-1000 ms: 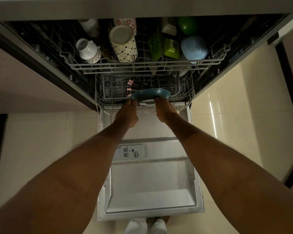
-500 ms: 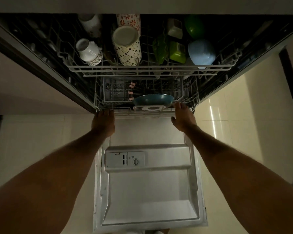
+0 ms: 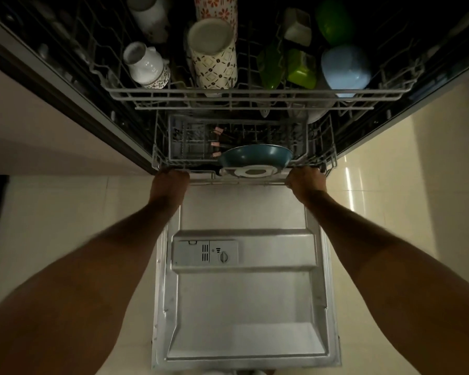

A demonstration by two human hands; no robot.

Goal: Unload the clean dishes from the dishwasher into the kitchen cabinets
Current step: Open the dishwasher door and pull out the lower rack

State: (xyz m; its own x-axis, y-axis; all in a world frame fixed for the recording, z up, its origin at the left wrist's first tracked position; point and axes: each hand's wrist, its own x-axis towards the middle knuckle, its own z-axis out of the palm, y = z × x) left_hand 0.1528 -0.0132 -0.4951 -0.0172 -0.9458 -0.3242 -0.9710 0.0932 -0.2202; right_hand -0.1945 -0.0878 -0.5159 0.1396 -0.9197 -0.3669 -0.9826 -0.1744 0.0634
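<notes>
Lower rack (image 3: pixel 320 147), centre frame, is gripped at its front rail by left hand (image 3: pixel 169 182) and right hand (image 3: pixel 306 181), fingers curled over; blue pan (image 3: pixel 255 156) judged rigid, moderately heavy, best taken by the rim.

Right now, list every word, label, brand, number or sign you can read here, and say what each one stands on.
No text reads clearly.
Detergent dispenser on the open door: small bar symbols beside the dial, no legible words.
Pink tags in the lower rack: too small and blurred to read.
Mugs in the upper rack: patterns only.
</notes>
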